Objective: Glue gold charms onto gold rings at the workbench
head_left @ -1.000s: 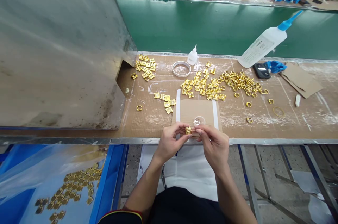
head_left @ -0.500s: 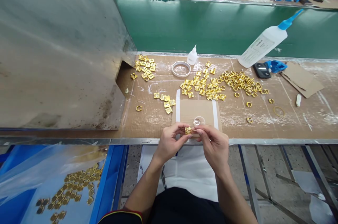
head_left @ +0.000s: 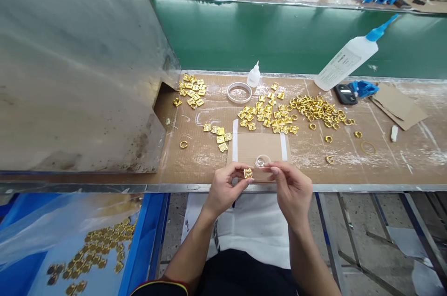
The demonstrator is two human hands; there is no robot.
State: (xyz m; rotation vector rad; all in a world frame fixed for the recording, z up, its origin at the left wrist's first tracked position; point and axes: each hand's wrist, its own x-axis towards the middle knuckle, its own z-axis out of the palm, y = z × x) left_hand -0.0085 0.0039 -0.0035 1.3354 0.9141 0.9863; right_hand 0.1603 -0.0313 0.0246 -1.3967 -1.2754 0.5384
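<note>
Between the thumb and fingers of my left hand (head_left: pixel 228 184) is a small gold square piece (head_left: pixel 247 173), held near the table's front edge. My right hand (head_left: pixel 292 189) pinches a thin stick (head_left: pixel 262 167), whose tip points left toward the gold piece with a gap between them. Just beyond the stick, a small clear round dish (head_left: pixel 260 161) rests on a cardboard pad (head_left: pixel 258 144) fixed with white tape strips. Gold square pieces (head_left: pixel 279 121) lie scattered behind the pad, and a heap of gold rings (head_left: pixel 319 109) spreads to their right.
A metal housing (head_left: pixel 77 68) stands at the left. Behind the pad are a tape roll (head_left: pixel 239 93), a small dropper bottle (head_left: pixel 253 75) and a large tilted bottle (head_left: pixel 345 61). A blue bin (head_left: pixel 150 235) holds gold pieces at lower left. Co-workers' hands show across the green belt (head_left: pixel 265 35).
My right hand has drawn the stick away to the right from the gold piece. My left hand stays in place, the piece turned slightly in its fingers.
</note>
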